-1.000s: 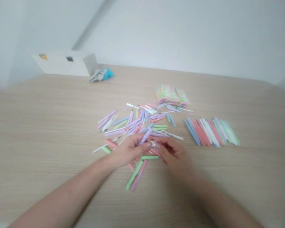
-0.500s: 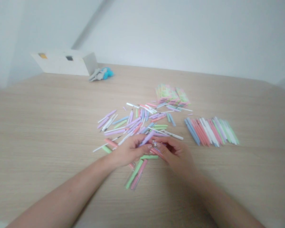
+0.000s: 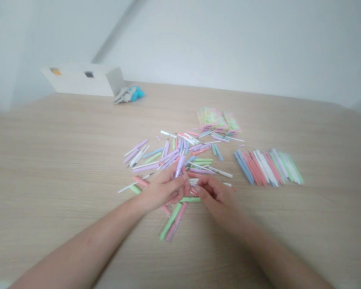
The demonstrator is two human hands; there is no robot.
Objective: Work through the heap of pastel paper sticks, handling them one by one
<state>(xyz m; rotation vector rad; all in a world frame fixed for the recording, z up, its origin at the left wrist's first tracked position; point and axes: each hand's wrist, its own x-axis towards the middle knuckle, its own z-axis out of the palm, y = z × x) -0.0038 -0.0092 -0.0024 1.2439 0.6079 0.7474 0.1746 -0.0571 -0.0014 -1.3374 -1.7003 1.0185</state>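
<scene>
My left hand (image 3: 170,186) is closed around a purple pen (image 3: 179,165), which points up and away from me. Close beside it, my right hand (image 3: 216,196) has its thumb and fingers curled together; whether something small is between them I cannot make out. Under and around both hands lies a loose spread of pen parts: red, green, purple, blue and white barrels and caps, with thin white refills. A green pen part (image 3: 190,199) lies just below my fingers. Nearer to me, a green piece (image 3: 170,221) and a pink piece (image 3: 177,222) lie side by side.
To the right, a row of pens (image 3: 267,167) in several colours lies side by side. Stacked green-and-pink packets (image 3: 218,120) stand behind the spread. A white box (image 3: 81,82) and a grey-and-blue crumpled item (image 3: 129,94) sit at the back left against the wall.
My hands have moved apart slightly. My left hand has tilted the purple pen more upright, and my right hand has drawn away from it.
</scene>
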